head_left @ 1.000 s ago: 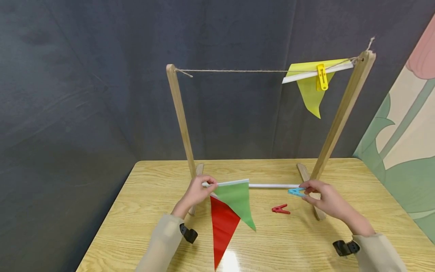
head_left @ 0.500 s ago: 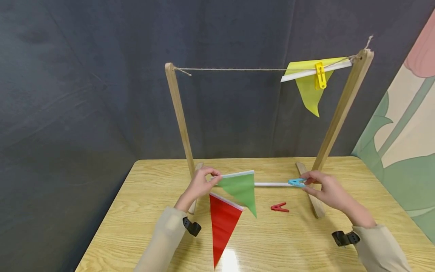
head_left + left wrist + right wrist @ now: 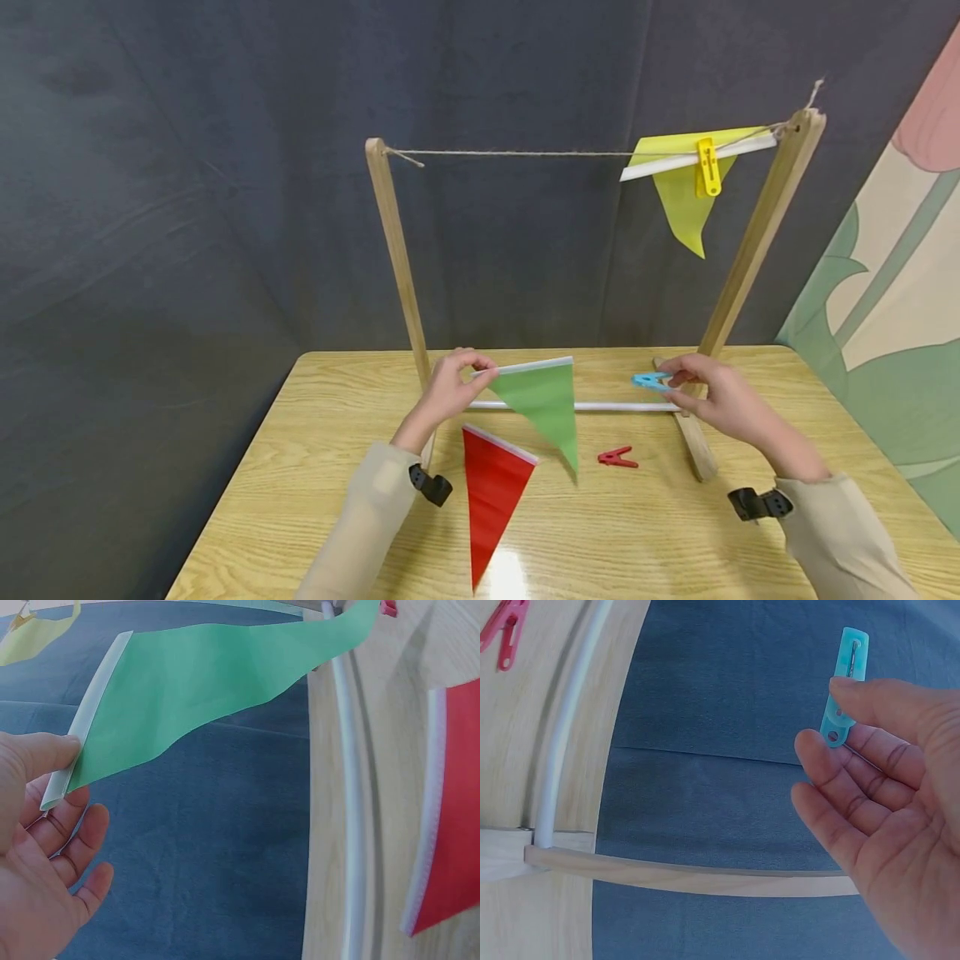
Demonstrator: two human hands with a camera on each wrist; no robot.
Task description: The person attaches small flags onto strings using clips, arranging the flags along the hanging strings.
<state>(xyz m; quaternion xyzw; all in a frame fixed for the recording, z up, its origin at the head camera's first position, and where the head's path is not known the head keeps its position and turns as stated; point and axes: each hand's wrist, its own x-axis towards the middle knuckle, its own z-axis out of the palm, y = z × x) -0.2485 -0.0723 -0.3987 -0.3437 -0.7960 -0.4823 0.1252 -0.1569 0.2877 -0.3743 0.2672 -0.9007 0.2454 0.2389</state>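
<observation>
I'm pinching green pennant (image 3: 542, 400): left hand (image 3: 447, 385) | blue clothespin (image 3: 648, 382): right hand (image 3: 714, 396) | red pennant (image 3: 492, 492) lying inside left edge of table (image 3: 330, 417)

Head cam's looking forward-down over table (image 3: 585, 533), wrist cams are framing left hand (image 3: 37, 862) and right hand (image 3: 915, 832) close-up, both catching white crossbar (image 3: 352, 825).

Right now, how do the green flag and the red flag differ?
The green flag is pinched in the person's left hand and held up, while the red flag lies on the table with no hand on it. In the head view, the green flag's white edge slopes up toward the right; the red flag's slopes down. Both are triangular, with a white strip along one edge.
</observation>
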